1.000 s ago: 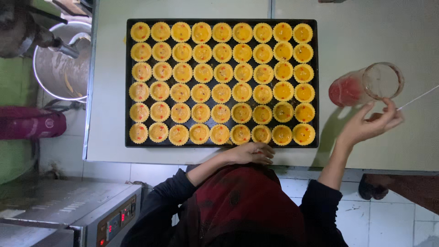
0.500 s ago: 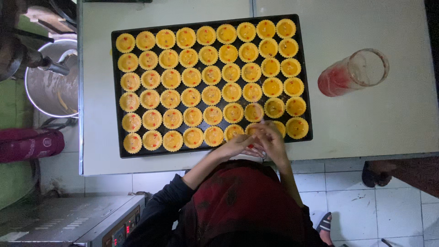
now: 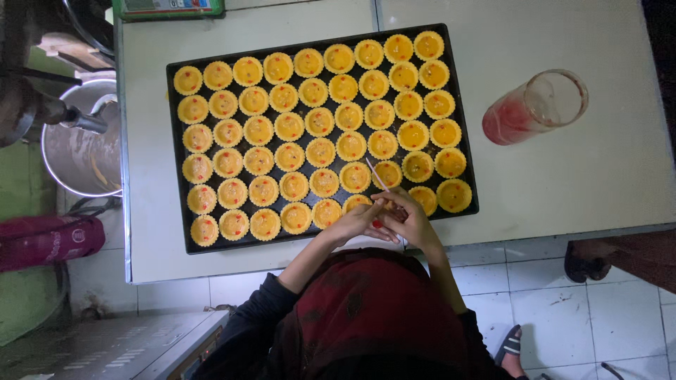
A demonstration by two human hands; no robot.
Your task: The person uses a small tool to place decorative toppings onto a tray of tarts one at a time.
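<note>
Hands meet over the near edge of the black tray (image 3: 176,155): right hand (image 3: 415,219) pinches a thin stick (image 3: 375,174), left hand (image 3: 358,224) curls loosely beside it, grip unclear. Yellow tarts (image 3: 320,151) fill the tray. A glass (image 3: 536,109) holds red liquid.

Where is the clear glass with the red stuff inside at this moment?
In the head view, the glass lies on its side on the white table, right of the black tray of tarts, apart from both hands.
</note>
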